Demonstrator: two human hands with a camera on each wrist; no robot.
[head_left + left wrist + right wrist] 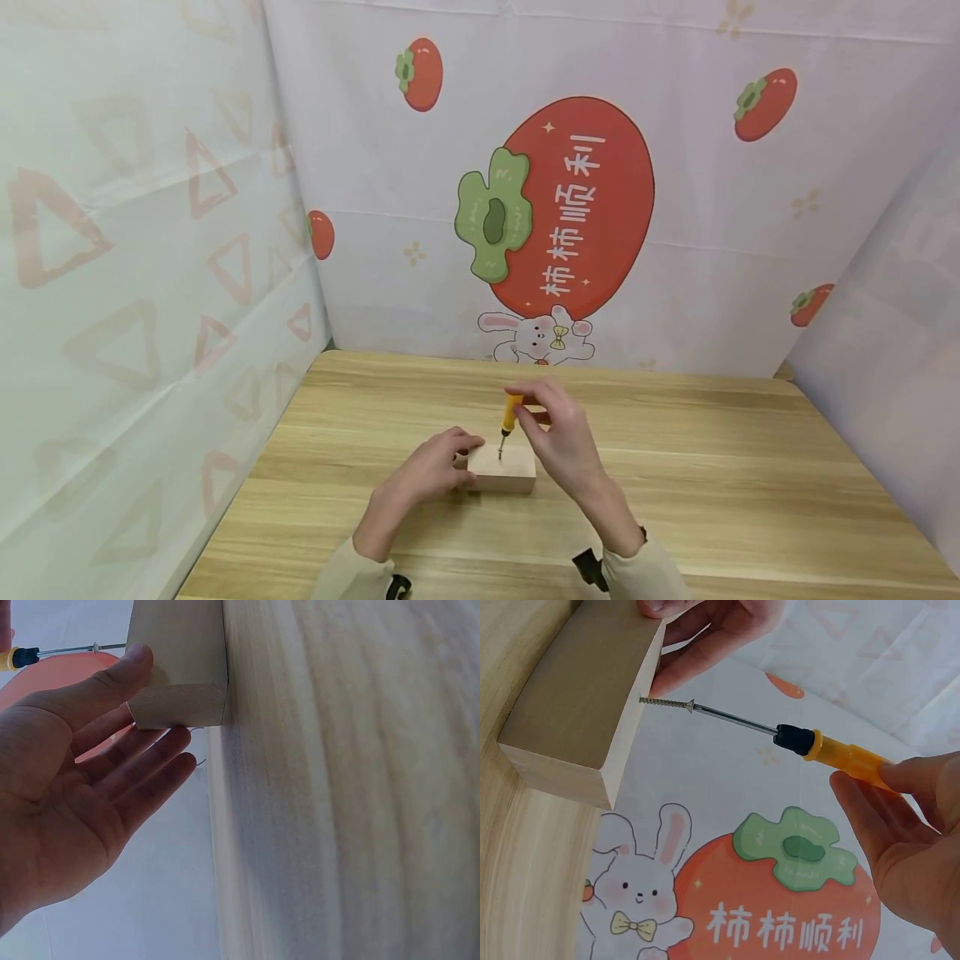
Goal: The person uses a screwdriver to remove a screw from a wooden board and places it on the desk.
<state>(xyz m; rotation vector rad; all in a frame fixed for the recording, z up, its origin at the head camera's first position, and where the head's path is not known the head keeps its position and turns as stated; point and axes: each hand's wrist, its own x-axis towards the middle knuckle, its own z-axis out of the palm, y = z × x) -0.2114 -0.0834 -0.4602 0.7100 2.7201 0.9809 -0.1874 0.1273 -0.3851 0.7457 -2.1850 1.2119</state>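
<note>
Your bare left hand (433, 463) spreads thumb and fingers in a wide grip; your bare right hand (564, 433), raised higher, pinches with bent fingers.

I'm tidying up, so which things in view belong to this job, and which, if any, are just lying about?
Belong to the job:
yellow-handled screwdriver
screw, at the screwdriver's tip
wooden block, under the screw

Only surroundings:
printed backdrop
tabletop, under the block

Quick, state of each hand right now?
Left hand: holding one end of the wooden block.
Right hand: holding the yellow-handled screwdriver.
</note>
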